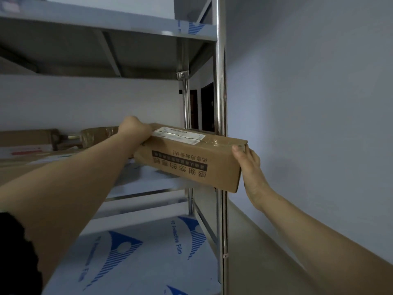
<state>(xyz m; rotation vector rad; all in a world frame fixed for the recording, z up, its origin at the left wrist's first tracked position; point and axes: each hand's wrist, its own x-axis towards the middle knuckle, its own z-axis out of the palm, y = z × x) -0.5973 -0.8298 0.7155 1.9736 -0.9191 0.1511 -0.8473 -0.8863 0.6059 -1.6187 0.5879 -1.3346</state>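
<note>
A long brown cardboard box [191, 160] with black printed characters on its side and a white label taped on top is held between both hands at the right end of the middle shelf [148, 182]. My left hand [133, 129] grips the box's left end, fingers wrapped over the top edge. Its right end is clasped by my right hand [247, 162], thumb on the top corner. The box tilts slightly, with its right part sticking out past the steel post [220, 81].
The steel rack has a shelf above [106, 24] and one below [138, 252] covered in blue-printed protective film. Other cardboard boxes [27, 139] and a taped parcel [100, 135] lie on the middle shelf to the left. A white wall [308, 103] stands close on the right.
</note>
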